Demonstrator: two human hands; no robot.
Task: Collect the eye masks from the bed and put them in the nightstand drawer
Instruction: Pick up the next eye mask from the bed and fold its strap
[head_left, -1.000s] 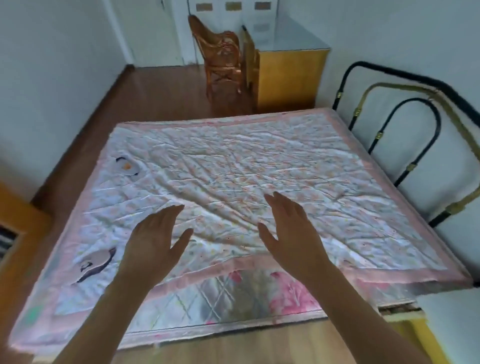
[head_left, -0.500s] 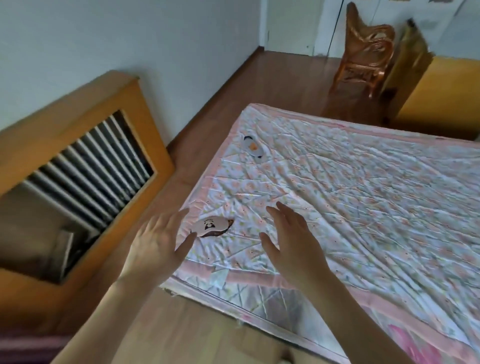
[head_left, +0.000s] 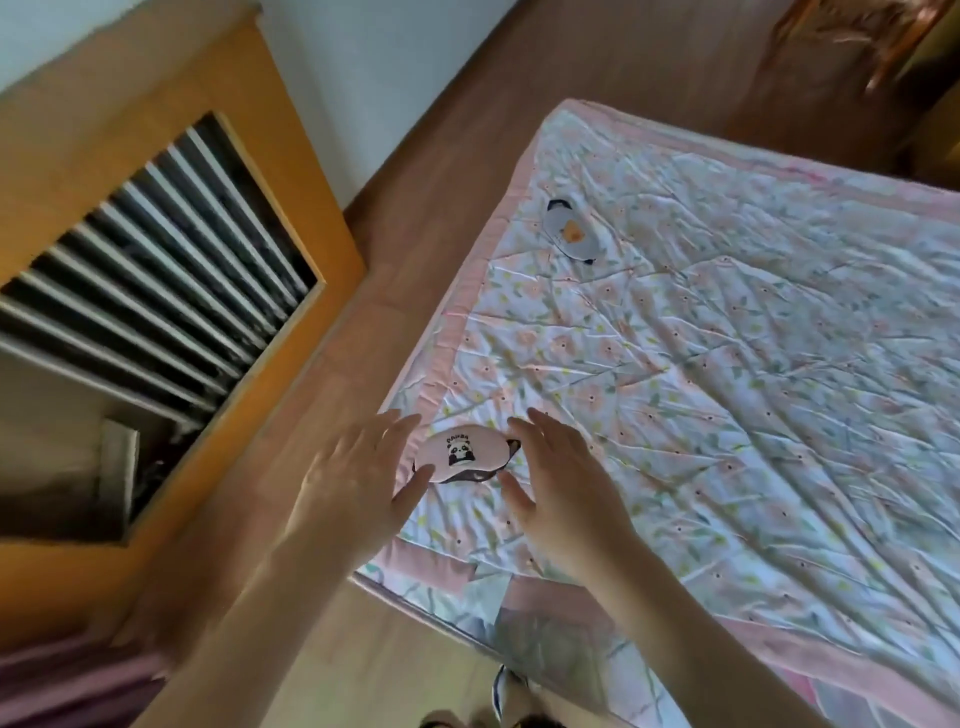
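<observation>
A pink eye mask with a panda print (head_left: 461, 453) lies near the bed's left front corner on the floral quilt (head_left: 727, 389). My left hand (head_left: 358, 478) hovers just left of it, fingers spread, thumb close to its edge. My right hand (head_left: 561, 483) hovers just right of it, fingers apart, holding nothing. A second eye mask, grey-blue with an orange patch (head_left: 570, 234), lies farther up the quilt near the left edge. No nightstand drawer is in view.
A wooden cabinet with a slatted panel (head_left: 156, 270) stands left of the bed, with a strip of brown wooden floor (head_left: 405, 218) between them. A wicker chair (head_left: 852, 41) is blurred at the top right. Slippers show at the bottom edge.
The view has swung left and moved closer to the bed's left corner. Both hands have come down around the pink panda mask, which now lies between them.
</observation>
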